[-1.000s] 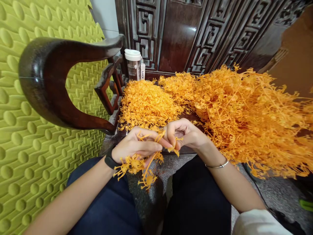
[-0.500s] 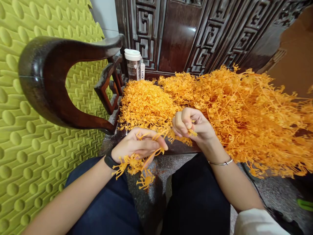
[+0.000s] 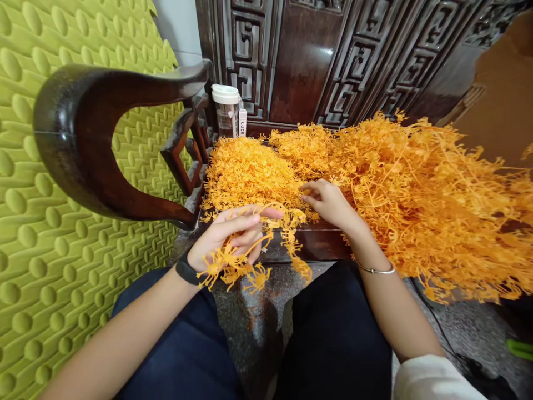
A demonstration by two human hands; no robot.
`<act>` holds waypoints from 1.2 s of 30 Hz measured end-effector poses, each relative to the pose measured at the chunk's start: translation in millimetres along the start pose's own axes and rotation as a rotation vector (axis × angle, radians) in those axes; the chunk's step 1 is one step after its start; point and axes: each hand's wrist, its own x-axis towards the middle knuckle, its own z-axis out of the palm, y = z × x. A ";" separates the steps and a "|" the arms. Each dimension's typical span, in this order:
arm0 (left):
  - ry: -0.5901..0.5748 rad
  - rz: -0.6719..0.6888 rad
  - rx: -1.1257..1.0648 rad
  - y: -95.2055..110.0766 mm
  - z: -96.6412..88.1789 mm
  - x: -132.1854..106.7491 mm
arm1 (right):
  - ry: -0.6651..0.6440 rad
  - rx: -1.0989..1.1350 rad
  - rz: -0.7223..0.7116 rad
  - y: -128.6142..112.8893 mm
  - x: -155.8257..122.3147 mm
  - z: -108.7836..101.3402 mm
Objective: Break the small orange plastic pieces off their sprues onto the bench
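My left hand [image 3: 227,229] is closed round several thin orange plastic flower sprigs [image 3: 258,276], whose branching heads hang below the palm and past the fingertips. My right hand [image 3: 328,204] is at the near right edge of a low pile of small orange pieces [image 3: 250,172], its thumb and fingers apart and pointing left. I see nothing between those fingers, though the tips are close against the orange pieces. To the right of this hand spreads a large tangled heap of orange plastic stems [image 3: 433,211].
A dark wooden bench seat [image 3: 320,244] bears the orange pieces, with a curved armrest [image 3: 75,139] at left. By the carved backrest [image 3: 308,66] stands a clear cup with a white lid [image 3: 225,111]. Cardboard [image 3: 506,94] leans at far right; yellow-green padding [image 3: 25,266] covers the left.
My right hand has moved forward to the low pile and its fingers have opened; the orange bit seen in it is gone. My left hand has shifted slightly, still holding the sprigs.
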 end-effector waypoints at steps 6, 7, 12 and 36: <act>-0.006 0.004 0.019 -1.6 -3.8 0.9 | -0.135 -0.247 0.050 12.4 0.4 5.0; -0.008 0.003 0.020 -2.0 -4.4 1.2 | -0.144 -0.259 0.058 12.6 0.2 5.3; -0.033 0.013 0.014 -2.6 -5.1 2.0 | -0.051 -0.001 0.034 3.2 -0.5 0.2; 0.477 0.112 0.270 -5.7 0.9 5.2 | -0.132 1.003 -0.185 -52.2 -29.1 0.0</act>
